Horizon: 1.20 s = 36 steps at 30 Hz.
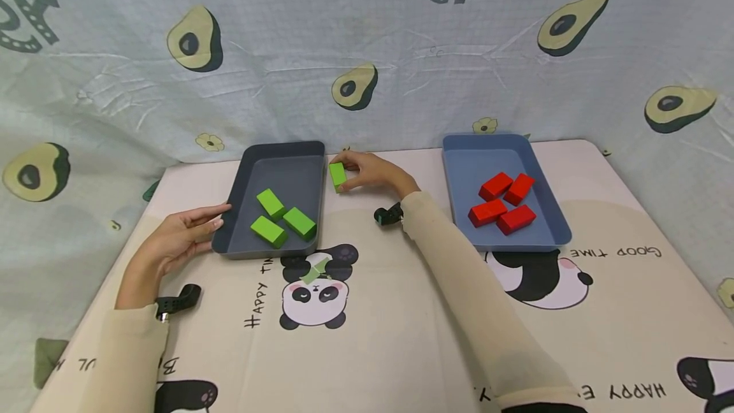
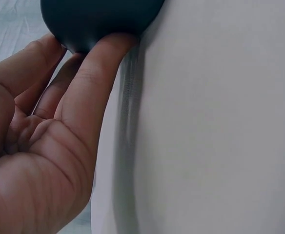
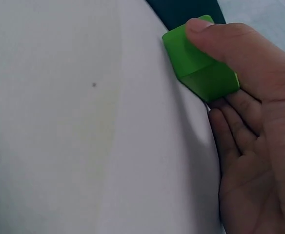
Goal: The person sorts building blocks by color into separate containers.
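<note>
My right hand (image 1: 371, 172) pinches a green block (image 1: 338, 175) between thumb and fingers, just right of the dark grey tray (image 1: 226, 241). In the right wrist view the thumb lies on top of the green block (image 3: 201, 63), with fingers at its far side. Three green blocks (image 1: 268, 232) lie loose inside the grey tray. At that tray's left wall is my left hand (image 1: 180, 239), its fairly straight fingers touching the outside. The left wrist view shows those fingertips against the dark tray wall (image 2: 98, 22).
A blue tray (image 1: 459, 177) stands on the right side of the table with several red blocks (image 1: 487, 212) in it. The table has a panda-print cover (image 1: 367, 336). Behind it hangs a curtain (image 1: 275, 81) with avocado prints.
</note>
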Tool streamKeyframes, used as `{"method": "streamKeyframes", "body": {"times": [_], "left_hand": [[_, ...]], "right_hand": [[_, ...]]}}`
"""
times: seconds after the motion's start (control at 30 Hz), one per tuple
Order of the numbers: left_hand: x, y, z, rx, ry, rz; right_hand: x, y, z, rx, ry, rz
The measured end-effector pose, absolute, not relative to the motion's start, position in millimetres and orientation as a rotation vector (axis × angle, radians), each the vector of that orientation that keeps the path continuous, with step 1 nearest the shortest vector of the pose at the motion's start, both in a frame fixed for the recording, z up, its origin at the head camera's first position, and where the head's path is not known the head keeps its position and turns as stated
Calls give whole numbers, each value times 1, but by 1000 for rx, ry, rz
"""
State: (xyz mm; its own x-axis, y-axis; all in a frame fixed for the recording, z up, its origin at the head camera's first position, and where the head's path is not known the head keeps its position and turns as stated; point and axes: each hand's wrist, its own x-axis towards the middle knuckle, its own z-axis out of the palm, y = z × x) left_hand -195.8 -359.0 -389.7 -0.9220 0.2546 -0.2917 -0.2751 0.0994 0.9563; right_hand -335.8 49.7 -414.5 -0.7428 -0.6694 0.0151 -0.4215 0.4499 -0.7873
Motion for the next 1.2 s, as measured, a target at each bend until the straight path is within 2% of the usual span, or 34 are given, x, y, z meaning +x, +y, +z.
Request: {"method": "streamKeyframes", "body": {"times": [0.3,0.7,1.2], "left_hand": [[-196,-359,-392,-22,1986,1892],[-196,-360,-392,-10,1978,1900],[-195,-359,-391,-20,1971,1895]], "right_hand": [[-330,53,-407,-905,2313,-1287],[-323,53,-384,-1010,2324,-1165],[-315,58,-383,-1002,2286,-1196]]}}
